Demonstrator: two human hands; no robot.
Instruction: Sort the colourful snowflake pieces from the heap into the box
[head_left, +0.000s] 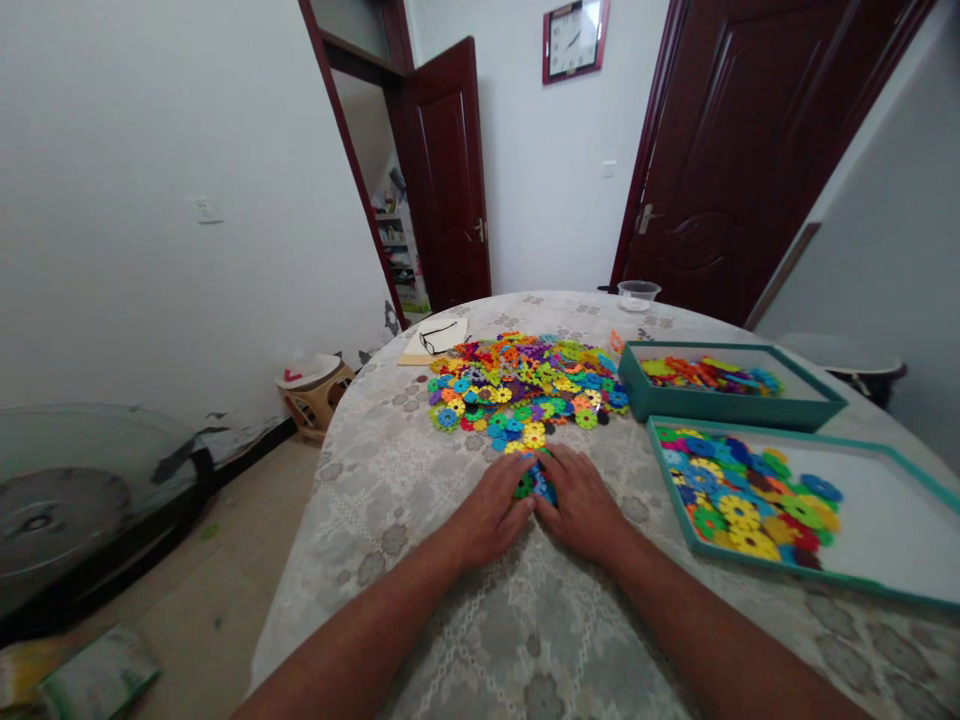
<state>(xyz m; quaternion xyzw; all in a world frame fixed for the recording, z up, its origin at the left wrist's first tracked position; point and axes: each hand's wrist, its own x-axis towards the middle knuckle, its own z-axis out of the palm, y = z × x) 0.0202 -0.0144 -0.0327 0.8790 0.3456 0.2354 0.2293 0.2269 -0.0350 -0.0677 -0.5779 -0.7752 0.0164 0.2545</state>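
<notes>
My left hand (pixel 495 510) and my right hand (pixel 581 502) meet at the middle of the table, thumbs almost touching. Between them they grip a few blue and green interlocking plastic discs (pixel 537 482), partly hidden by the fingers. Just beyond my fingertips lies a yellow disc (pixel 534 435). It borders a wide, loose heap of colourful notched discs (pixel 517 385) in red, orange, purple, green, blue and yellow.
Right of the heap stands a green-sided box (pixel 731 405) with more discs. Nearer is a shallow tray-like lid (pixel 900 520) with discs at its left. Glasses (pixel 429 343) rest on a notebook (pixel 412 352). A clear plastic bowl (pixel 637 294) sits at the far edge. Patterned cloth (pixel 375 480) covers the table.
</notes>
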